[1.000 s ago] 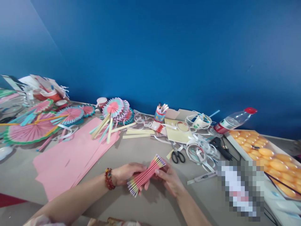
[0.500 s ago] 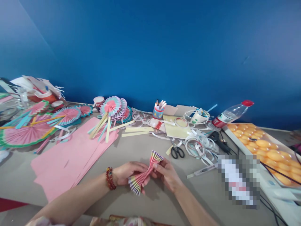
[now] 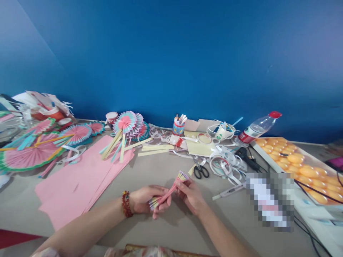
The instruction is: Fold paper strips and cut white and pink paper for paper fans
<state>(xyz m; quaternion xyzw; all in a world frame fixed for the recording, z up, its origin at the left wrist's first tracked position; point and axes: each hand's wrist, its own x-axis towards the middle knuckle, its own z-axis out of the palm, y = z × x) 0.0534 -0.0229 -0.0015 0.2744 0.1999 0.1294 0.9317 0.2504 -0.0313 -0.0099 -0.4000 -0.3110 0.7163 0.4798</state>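
Observation:
A pleated paper fan piece point(image 3: 169, 193), pink with yellow and purple ends, is held slantwise above the table between both hands. My left hand point(image 3: 148, 200), with a beaded bracelet at the wrist, has its fingers closed round the lower left half. The upper right half is pinched by my right hand point(image 3: 189, 194), its thumb lying on the folds. The pleats are pressed close together along the middle and spread slightly at both ends. Parts of the fingers are hidden behind the paper. Black-handled scissors point(image 3: 200, 171) lie just beyond my right hand.
Pink paper sheets point(image 3: 72, 185) and finished paper fans point(image 3: 34, 151) cover the left side. Toward the wall stand a pen cup point(image 3: 178, 128) and a tilted bottle point(image 3: 257, 130). White tape rolls point(image 3: 221, 167), a utility knife point(image 3: 229, 191), a glue gun point(image 3: 248, 160) and cables lie at right.
The fan piece has been squeezed narrower; its spread ends have drawn together. My left fingers have closed over its lower half. The view has shifted slightly.

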